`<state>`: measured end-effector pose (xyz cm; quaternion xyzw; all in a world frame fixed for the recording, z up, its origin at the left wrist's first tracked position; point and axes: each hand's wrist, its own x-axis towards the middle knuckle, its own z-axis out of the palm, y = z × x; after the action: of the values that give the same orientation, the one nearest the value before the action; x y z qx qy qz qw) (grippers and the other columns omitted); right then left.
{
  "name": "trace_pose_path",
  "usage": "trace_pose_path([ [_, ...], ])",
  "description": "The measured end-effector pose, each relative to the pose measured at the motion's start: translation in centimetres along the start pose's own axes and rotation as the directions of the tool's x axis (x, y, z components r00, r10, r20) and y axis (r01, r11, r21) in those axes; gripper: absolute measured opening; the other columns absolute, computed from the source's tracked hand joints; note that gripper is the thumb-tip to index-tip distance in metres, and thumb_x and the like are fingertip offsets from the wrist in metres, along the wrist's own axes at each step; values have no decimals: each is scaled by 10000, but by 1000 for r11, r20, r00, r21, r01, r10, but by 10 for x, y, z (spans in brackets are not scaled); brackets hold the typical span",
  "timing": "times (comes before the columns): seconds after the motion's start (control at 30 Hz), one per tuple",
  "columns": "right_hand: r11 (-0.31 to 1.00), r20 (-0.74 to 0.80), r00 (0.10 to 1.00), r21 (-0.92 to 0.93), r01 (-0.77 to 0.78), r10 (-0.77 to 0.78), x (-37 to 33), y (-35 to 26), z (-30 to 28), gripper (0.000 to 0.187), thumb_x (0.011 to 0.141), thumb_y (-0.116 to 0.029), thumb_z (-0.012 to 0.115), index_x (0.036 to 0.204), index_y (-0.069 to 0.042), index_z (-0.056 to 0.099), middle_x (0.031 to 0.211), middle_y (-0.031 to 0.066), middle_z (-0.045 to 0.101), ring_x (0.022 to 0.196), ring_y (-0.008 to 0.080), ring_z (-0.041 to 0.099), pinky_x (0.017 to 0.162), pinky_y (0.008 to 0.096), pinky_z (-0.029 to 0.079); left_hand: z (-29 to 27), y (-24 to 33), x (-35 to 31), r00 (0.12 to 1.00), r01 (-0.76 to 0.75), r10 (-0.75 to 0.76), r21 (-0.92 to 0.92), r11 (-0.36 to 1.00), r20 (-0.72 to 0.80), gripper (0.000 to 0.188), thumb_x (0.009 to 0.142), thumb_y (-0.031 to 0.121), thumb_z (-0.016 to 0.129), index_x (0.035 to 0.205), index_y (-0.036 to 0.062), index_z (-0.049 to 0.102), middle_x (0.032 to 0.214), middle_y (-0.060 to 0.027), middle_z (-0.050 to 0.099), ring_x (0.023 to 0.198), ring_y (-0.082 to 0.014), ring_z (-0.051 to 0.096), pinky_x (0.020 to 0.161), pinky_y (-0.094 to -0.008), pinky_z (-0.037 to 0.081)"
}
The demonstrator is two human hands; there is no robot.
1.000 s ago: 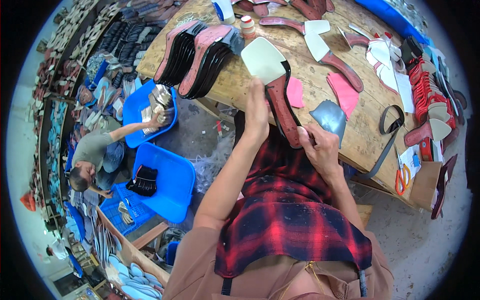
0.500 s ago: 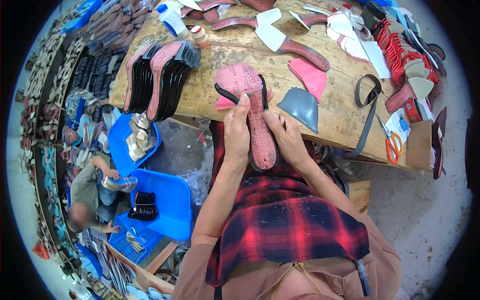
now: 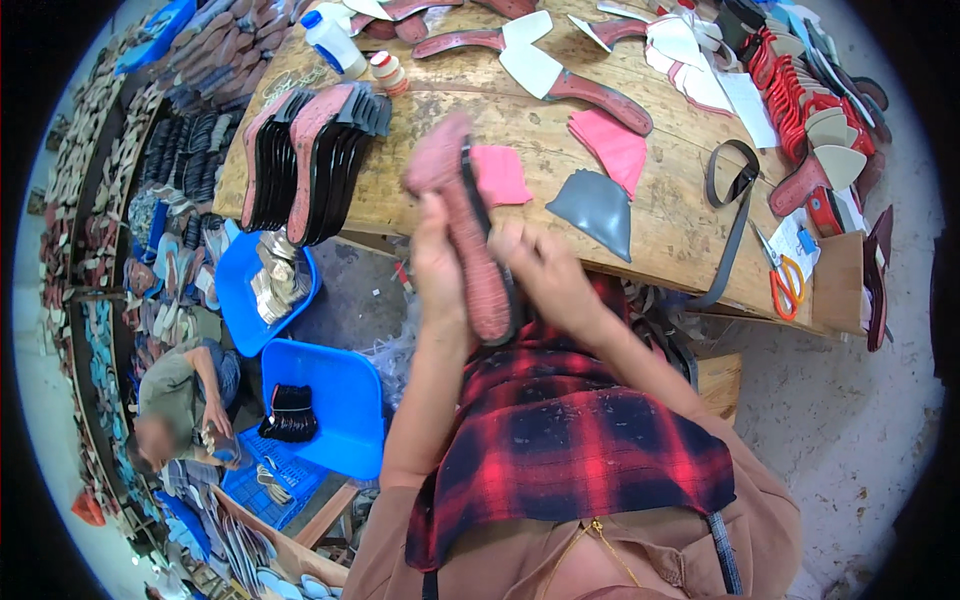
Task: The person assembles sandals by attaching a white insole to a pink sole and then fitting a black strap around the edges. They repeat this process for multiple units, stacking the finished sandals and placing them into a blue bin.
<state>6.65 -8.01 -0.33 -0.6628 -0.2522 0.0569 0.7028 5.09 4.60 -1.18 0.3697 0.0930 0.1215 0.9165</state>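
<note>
A pinkish-red shoe insole with a black edge is tilted upright over the table's front edge, its wide end a little blurred. My left hand grips it from the left, the thumb lying on its red face. Along the right edge, my right hand is closed with its fingers bent against the black rim; the fingertips are partly hidden. A pink piece of material lies on the table just beyond the insole. To the right are a dark grey curved piece and more pink pieces.
Two stacks of black-edged insoles stand on the wooden table at left, near a white bottle. Orange-handled scissors and a dark strap lie at right. Blue tubs and a seated person are at lower left.
Both hands have turned the insole onto its side, so its black edge shows more, and shifted it left. The pink piece behind it is now uncovered. The seated person's arms have moved.
</note>
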Motion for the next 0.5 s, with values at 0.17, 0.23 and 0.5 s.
trace_pose_path([
  [0.17,949,321,935,-311,-49,153,-35,4,-43,249,973,-262,600,852,-45,623,707,78,583,668,186,583,642,352,478,-27,28,4,1000,-27,30,-234,972,9,479,1015,350,519,1322,-15,490,1202,-139,613,1103,-235,635,916,-365,559],
  [0.23,745,32,994,-660,97,-101,-22,24,-74,169,916,-221,654,950,-56,661,855,101,640,774,258,632,704,376,513,-36,28,-3,997,-31,31,-4,1000,75,457,1006,323,542,1304,-20,495,1207,-156,607,1095,-242,640,894,-364,570],
  [0.5,328,101,977,-931,160,-190,-33,62,-103,209,793,-98,728,988,-48,672,1032,78,661,895,288,635,768,389,523,-61,-11,-46,941,337,-339,165,927,-20,322,879,108,690,1164,-19,611,1100,-52,667,979,-122,623,906,-295,482],
])
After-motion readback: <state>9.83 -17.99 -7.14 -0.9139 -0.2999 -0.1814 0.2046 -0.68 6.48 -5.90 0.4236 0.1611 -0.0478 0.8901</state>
